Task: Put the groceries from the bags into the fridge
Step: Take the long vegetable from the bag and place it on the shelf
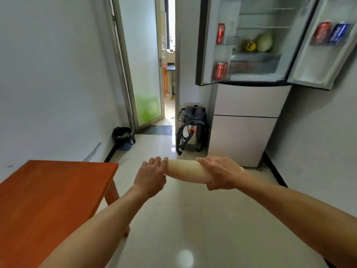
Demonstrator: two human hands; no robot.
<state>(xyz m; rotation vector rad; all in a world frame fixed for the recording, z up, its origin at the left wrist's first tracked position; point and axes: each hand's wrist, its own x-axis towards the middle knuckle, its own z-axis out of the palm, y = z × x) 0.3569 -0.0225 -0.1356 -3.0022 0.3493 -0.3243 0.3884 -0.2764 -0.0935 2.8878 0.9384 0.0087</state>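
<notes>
A long white radish lies level between my two hands, over the floor in front of me. My left hand grips its left end and my right hand wraps its right part. The fridge stands ahead to the right with both upper doors swung open. On its lit shelf sit a pale green melon and a yellow-tagged item. Red cans stand in the left door, and a red and a blue can stand in the right door. No bags are in view.
An orange wooden table fills the lower left. A vacuum cleaner stands left of the fridge, and a black bin sits by the left wall. A doorway opens ahead. Tiled floor lies between me and the fridge.
</notes>
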